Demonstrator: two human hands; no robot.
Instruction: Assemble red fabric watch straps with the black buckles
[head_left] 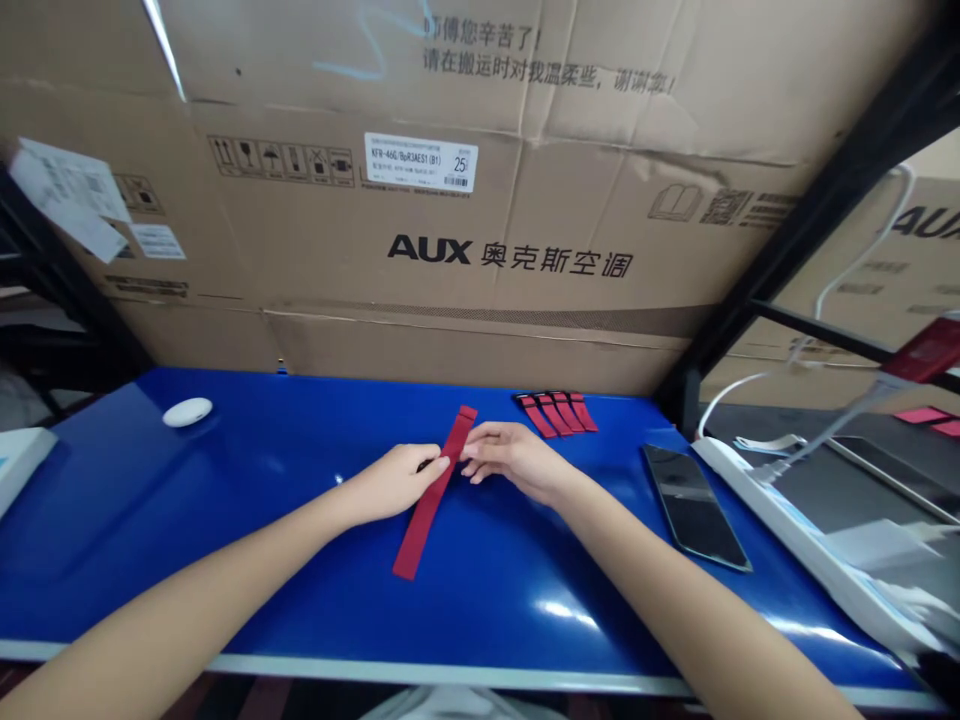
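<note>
A flat red fabric strap (420,530) slants above the blue tabletop, its upper end folded over. My left hand (397,480) grips it near the middle, thumb on top and fingers behind. A small dark piece shows beside the left fingers, mostly hidden. My right hand (517,458) is at the strap's right edge with its fingers bent and apart; the thumb tip is close to the red fabric, and I cannot tell whether it touches. Behind the right hand lies a row of several red straps with black ends (556,414).
A large cardboard box (480,330) stands along the back of the blue table (262,580). A smartphone (694,505) and a white power strip (810,540) lie at the right, a white oval object (187,412) at the left. Black metal posts (750,300) rise at both sides.
</note>
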